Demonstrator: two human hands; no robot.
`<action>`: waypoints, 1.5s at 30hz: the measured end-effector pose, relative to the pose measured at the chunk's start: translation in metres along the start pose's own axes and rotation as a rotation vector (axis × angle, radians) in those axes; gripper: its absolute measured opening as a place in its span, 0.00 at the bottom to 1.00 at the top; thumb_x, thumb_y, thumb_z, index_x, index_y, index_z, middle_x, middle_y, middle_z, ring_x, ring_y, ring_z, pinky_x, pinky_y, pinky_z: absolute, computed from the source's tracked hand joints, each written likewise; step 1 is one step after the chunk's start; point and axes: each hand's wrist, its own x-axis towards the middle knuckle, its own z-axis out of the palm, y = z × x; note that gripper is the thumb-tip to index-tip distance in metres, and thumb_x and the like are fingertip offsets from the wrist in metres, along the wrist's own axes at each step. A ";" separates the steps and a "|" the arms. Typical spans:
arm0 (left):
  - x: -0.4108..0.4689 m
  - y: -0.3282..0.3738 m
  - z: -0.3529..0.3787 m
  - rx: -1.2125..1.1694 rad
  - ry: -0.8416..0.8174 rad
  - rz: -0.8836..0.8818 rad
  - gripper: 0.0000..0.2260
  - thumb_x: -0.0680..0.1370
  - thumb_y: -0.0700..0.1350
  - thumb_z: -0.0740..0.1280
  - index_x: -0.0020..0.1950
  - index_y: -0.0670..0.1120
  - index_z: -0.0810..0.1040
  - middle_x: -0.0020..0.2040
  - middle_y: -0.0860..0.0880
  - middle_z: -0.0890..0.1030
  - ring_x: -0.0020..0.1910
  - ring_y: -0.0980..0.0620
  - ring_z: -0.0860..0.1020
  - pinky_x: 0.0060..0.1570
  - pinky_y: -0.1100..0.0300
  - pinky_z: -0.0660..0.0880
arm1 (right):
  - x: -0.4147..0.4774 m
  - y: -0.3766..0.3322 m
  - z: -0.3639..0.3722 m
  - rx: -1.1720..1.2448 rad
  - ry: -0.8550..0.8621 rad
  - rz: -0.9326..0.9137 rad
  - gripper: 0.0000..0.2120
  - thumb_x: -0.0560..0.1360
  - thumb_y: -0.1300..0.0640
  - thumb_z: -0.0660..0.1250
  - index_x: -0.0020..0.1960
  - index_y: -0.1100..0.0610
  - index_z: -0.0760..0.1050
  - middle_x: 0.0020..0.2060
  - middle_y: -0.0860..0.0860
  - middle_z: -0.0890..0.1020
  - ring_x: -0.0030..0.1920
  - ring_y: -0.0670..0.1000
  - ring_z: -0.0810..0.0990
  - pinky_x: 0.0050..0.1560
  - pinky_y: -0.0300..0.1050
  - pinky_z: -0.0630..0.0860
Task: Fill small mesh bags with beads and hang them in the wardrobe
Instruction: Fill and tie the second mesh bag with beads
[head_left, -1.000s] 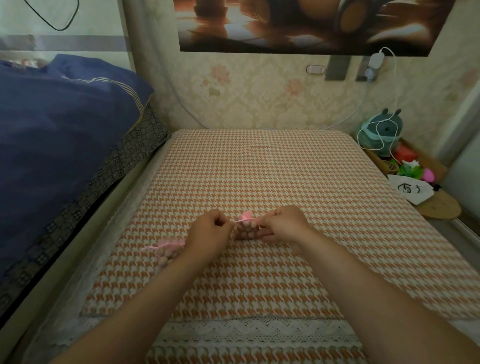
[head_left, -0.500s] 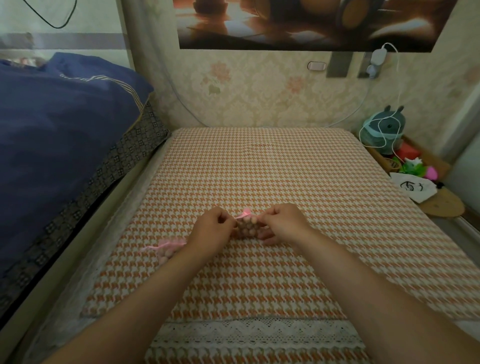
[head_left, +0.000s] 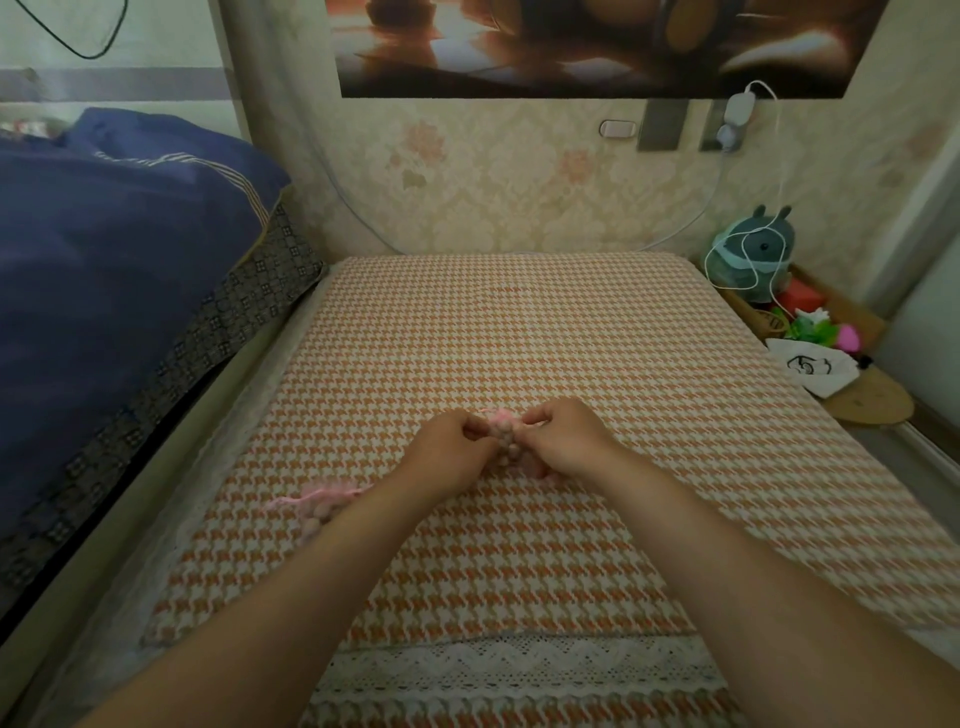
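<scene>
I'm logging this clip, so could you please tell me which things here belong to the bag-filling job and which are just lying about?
Job: bead bag pinched between left hand and right hand; second filled bag on the checked cover.

Lying about: blue quilt, plush toy, white pouch, charger cable.

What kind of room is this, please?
Most likely a bedroom at home: a blue quilt on the bed to the left, floral wallpaper behind, and a plush toy in the corner.
</scene>
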 end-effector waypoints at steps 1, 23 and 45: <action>0.000 0.000 -0.002 0.032 0.010 0.011 0.09 0.77 0.48 0.69 0.55 0.46 0.81 0.45 0.50 0.83 0.42 0.51 0.81 0.44 0.53 0.80 | 0.000 -0.002 -0.001 -0.106 0.040 -0.027 0.20 0.78 0.44 0.70 0.63 0.56 0.79 0.48 0.56 0.87 0.39 0.54 0.86 0.34 0.42 0.77; -0.080 -0.092 -0.127 0.641 0.179 -0.253 0.21 0.80 0.58 0.56 0.57 0.43 0.79 0.57 0.42 0.81 0.53 0.43 0.79 0.47 0.55 0.73 | -0.047 -0.079 0.120 -0.463 -0.189 -0.140 0.17 0.78 0.44 0.65 0.38 0.55 0.71 0.34 0.54 0.74 0.38 0.56 0.75 0.29 0.41 0.62; -0.057 -0.115 -0.129 0.187 0.066 -0.053 0.08 0.79 0.47 0.64 0.44 0.51 0.81 0.42 0.54 0.82 0.43 0.55 0.79 0.44 0.57 0.76 | -0.039 -0.069 0.131 -0.367 -0.105 -0.425 0.06 0.78 0.55 0.70 0.46 0.52 0.85 0.44 0.47 0.85 0.46 0.48 0.81 0.51 0.47 0.79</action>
